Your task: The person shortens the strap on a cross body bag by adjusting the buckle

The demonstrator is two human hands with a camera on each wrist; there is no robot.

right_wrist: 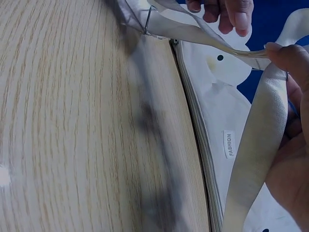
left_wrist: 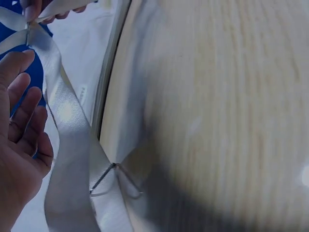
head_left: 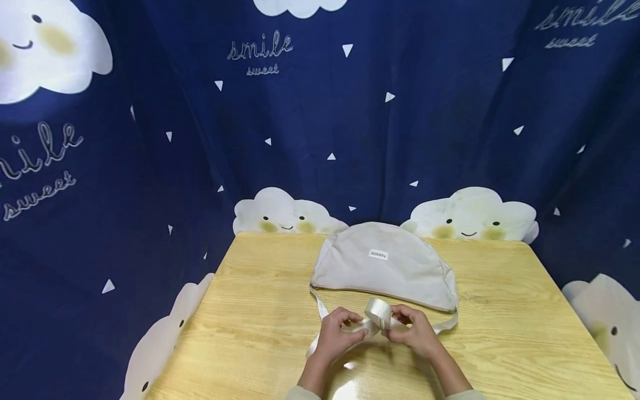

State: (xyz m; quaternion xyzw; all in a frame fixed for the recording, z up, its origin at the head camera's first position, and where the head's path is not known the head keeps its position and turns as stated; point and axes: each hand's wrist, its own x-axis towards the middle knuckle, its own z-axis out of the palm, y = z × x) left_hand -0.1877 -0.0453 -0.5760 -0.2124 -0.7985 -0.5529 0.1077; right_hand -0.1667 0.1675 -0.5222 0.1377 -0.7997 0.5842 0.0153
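Note:
A cream shoulder bag (head_left: 385, 275) lies on the table with its zipped edge toward me. Its pale woven strap (right_wrist: 260, 125) rises in front, looped between the hands. My right hand (head_left: 414, 332) pinches the strap between thumb and fingers, beside a small metal slider (left_wrist: 28, 36). My left hand (head_left: 336, 338) is held around the strap's left side, thumb and fingers apart. In the left wrist view its fingers are loosely bent, with no strap between them. Another metal ring (right_wrist: 148, 20) sits farther along the strap, near the table.
The wooden table (head_left: 260, 311) extends to both sides of the bag. Behind it hangs a dark blue curtain (head_left: 310, 122) with white clouds, whose lower folds meet the table edges. Light glares off the tabletop near the front.

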